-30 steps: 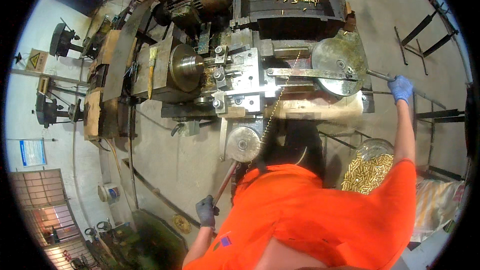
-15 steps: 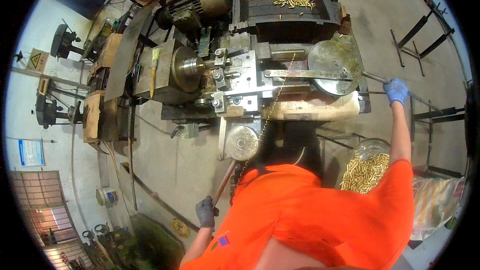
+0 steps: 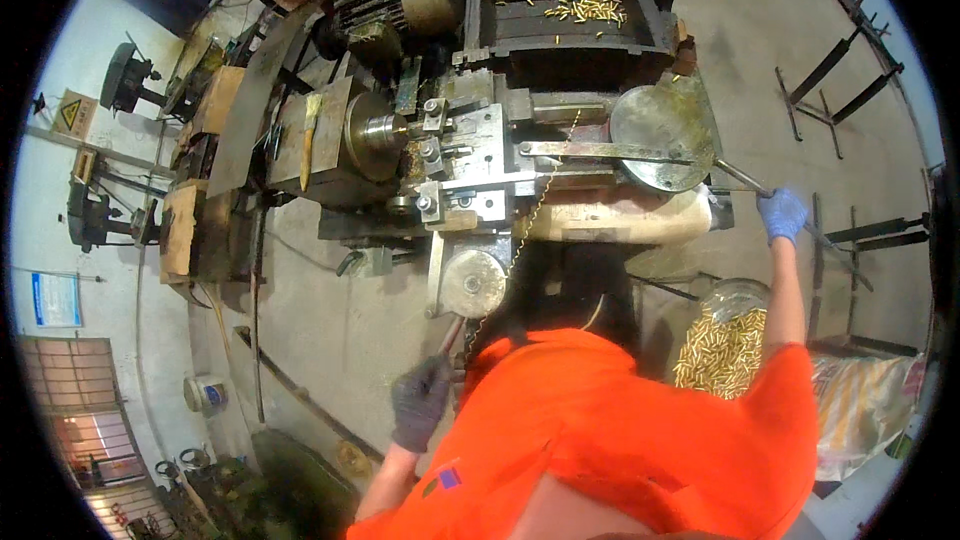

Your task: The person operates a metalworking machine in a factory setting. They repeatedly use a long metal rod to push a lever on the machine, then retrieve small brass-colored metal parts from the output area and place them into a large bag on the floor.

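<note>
A lathe-like metal machine lies in front of me. My left hand (image 3: 421,403), in a grey glove, is closed round the lower end of a short lever (image 3: 452,334). That lever comes from a small round metal disc (image 3: 473,283) at the machine's near side. In a blue glove, my right hand (image 3: 783,215) grips a long metal lever (image 3: 741,177) reaching out from the large round plate (image 3: 662,135). A flat link bar (image 3: 600,150) joins this plate to the tool slide (image 3: 487,162). Left of the slide is the round chuck (image 3: 378,134).
Small brass-coloured pieces lie in a dark metal tray (image 3: 570,58) behind the machine. More fill a round basin (image 3: 738,292) at my right, near a striped woven sack (image 3: 865,410). A brush (image 3: 309,140) rests on the headstock. An electric motor (image 3: 430,0) stands at the back.
My left hand has moved up and slightly right, looking larger, with the short lever. My right hand has come slightly left and down, and the long lever has tilted down with it.
</note>
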### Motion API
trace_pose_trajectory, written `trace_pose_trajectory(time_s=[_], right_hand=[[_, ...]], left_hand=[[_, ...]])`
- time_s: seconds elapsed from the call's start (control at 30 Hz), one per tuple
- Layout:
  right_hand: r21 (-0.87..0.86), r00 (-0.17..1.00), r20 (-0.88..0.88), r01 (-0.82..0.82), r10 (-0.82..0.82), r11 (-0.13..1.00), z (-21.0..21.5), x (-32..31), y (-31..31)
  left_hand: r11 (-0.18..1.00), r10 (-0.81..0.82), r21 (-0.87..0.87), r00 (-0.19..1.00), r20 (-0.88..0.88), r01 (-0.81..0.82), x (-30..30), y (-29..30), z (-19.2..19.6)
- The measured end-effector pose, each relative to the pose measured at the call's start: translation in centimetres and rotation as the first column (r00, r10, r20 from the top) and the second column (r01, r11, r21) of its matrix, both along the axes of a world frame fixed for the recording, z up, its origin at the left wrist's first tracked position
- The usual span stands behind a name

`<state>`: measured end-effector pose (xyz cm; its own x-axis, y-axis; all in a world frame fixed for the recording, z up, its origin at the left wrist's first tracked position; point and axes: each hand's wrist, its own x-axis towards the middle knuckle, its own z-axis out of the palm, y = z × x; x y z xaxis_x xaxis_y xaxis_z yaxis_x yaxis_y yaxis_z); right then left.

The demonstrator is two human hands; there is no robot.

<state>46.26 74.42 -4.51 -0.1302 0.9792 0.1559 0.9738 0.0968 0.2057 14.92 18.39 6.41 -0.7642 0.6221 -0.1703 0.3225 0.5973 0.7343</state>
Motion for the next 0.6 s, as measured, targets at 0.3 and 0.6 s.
trace_pose_trajectory(time_s=[0.3,0.6], right_hand=[[-0.02,0.994,-0.107,-0.01,0.007,1.0,-0.1,1.2,-3.2],[-0.104,0.991,-0.133,-0.001,-0.013,0.995,0.8,0.4,-4.4]], left_hand=[[0.965,-0.125,-0.251,0.97,-0.207,0.07,2.0,1.6,-5.3],[0.847,-0.313,-0.531,0.841,-0.442,0.036,-2.0,-17.3,-26.5]])
